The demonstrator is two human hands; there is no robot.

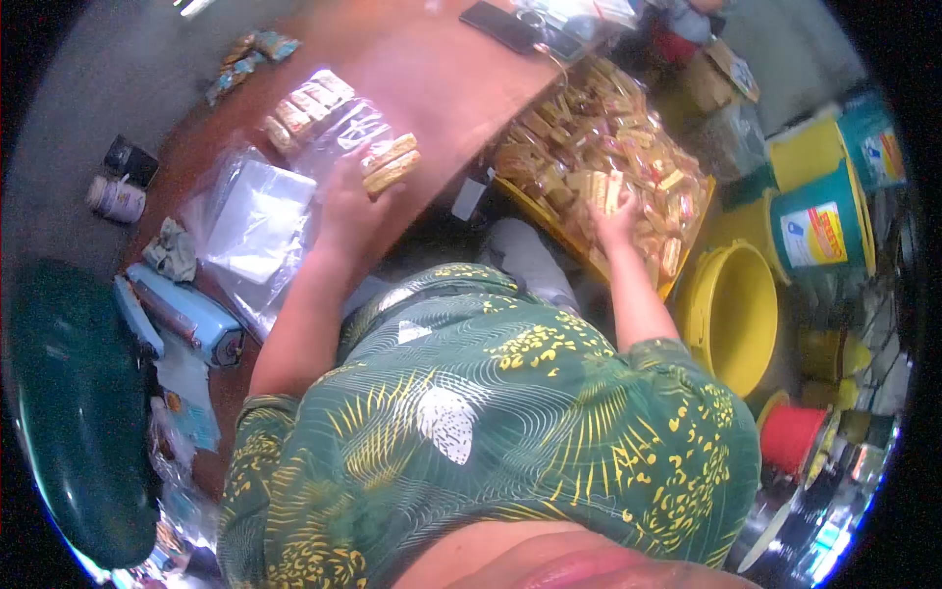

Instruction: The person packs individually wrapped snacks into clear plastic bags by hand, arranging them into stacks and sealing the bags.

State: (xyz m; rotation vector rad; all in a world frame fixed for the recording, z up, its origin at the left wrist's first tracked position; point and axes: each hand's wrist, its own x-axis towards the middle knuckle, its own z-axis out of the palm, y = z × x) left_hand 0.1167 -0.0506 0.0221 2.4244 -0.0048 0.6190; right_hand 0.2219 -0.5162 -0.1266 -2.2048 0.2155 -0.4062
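Observation:
My left hand [355, 201] is closed around a couple of pale tan, bar-shaped biscuit packs [391, 165] over the table. Against it lies a clear plastic bag [355, 128], its printing too blurred to read. Beyond the bag, a row of similar packs [312, 106] sits side by side. Over on the right, my right hand [616, 218] grips a small biscuit pack [606, 188] above a yellow crate [559, 233] heaped with loose packs in clear wrapping. Part of each hand's fingers is hidden by what it holds.
A stack of clear bags [260, 221] lies on the reddish-brown table [432, 69], near a light-blue device [186, 309]. A phone [498, 26] rests at the far edge. Yellow buckets [731, 314] and a green-and-yellow tub [814, 231] stand right of the crate.

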